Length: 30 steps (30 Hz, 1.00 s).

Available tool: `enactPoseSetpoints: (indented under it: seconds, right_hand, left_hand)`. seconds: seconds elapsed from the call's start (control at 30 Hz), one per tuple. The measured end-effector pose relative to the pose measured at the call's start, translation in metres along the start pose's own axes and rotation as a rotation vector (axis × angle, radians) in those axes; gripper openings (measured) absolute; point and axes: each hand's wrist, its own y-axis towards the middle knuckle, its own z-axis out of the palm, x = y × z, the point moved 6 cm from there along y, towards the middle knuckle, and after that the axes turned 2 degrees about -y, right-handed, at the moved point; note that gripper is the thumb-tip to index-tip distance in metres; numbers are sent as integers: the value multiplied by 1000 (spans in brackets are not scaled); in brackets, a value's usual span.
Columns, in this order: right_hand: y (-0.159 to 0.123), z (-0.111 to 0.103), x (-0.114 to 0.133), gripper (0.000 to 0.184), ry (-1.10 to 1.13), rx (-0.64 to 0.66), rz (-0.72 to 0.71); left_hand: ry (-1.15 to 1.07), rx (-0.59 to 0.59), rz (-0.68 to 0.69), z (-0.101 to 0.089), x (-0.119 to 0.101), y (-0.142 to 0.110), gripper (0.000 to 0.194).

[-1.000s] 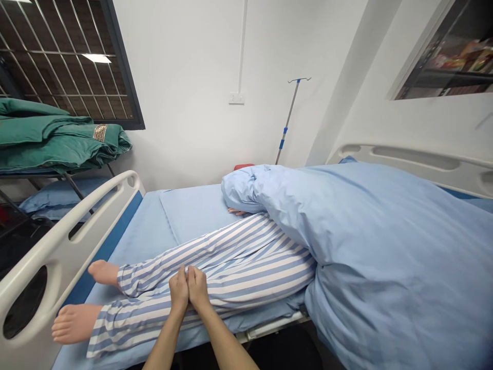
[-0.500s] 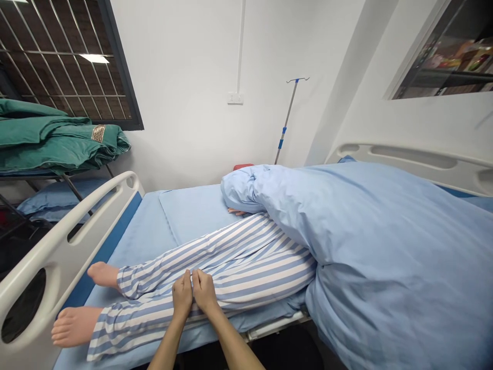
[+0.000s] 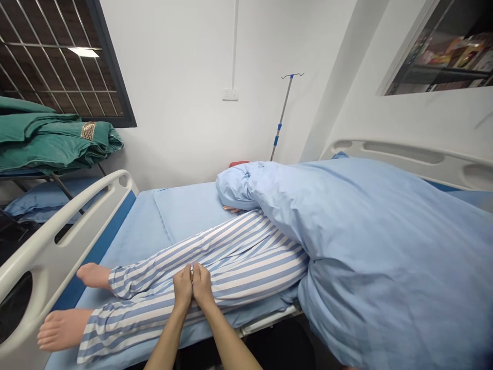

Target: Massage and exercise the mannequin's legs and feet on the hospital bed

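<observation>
Two bare hands side by side on the striped pyjama trousers (image 3: 246,272): left hand (image 3: 182,289) and right hand (image 3: 202,287) palms down, fingertips together, on the upper edge of the nearer leg, close to the gap between the legs. Fabric pinched or only pressed: cannot tell from this view. Flat finger pads likely better than tips here, for spreading the load and avoiding bunched cloth, with wrists in line with forearms.

Edges, all relative to the trousers. Past the cuffs: two bare feet (image 3: 63,330), apparently a manikin's, then a white bed rail (image 3: 46,257) just beyond, so little room that way. Along the near side: the metal bed frame (image 3: 269,319), close under the forearms, with a drop past it. Past the waist: a blue duvet (image 3: 385,257), heaped and bulky, hiding everything above the trousers and limiting reach. Along the far side: a strip of blue mattress pad (image 3: 192,216), the widest open room. Well beyond that side: an IV pole (image 3: 282,118) against the wall, out of the way.
</observation>
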Motion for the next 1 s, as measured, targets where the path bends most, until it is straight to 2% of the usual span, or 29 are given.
enactPoseSetpoints:
  seconds: [0.1, 0.2, 0.37, 0.47, 0.57, 0.67, 0.77, 0.87, 1.0]
  right_hand:
    - [3, 0, -1, 41, 19, -8, 16]
    - [9, -2, 7, 43, -56, 43, 16]
    - [13, -12, 26, 44, -244, 129, -126]
    - [7, -16, 18, 44, -287, 118, -121]
    - [1, -18, 2, 43, -303, 39, -58]
    - [2, -18, -5, 43, -248, 11, -33]
    - [8, -23, -8, 44, -101, 4, 11]
    - [13, -29, -12, 43, 68, 9, 63]
    - [17, -32, -24, 39, 206, -13, 144]
  left_hand:
    - [119, 17, 52, 1, 6, -5, 45]
    - [137, 13, 70, 1, 9, -5, 47]
    - [148, 34, 77, 4, 9, -4, 49]
    - [156, 36, 106, 4, 8, -6, 48]
    - [174, 34, 128, 4, 6, -8, 46]
    - [155, 22, 83, 8, 0, -7, 45]
    - [25, -2, -2, 21, -13, -6, 45]
    - [-107, 8, 18, 37, -31, -9, 44]
    - [49, -33, 77, 41, -25, -18, 44]
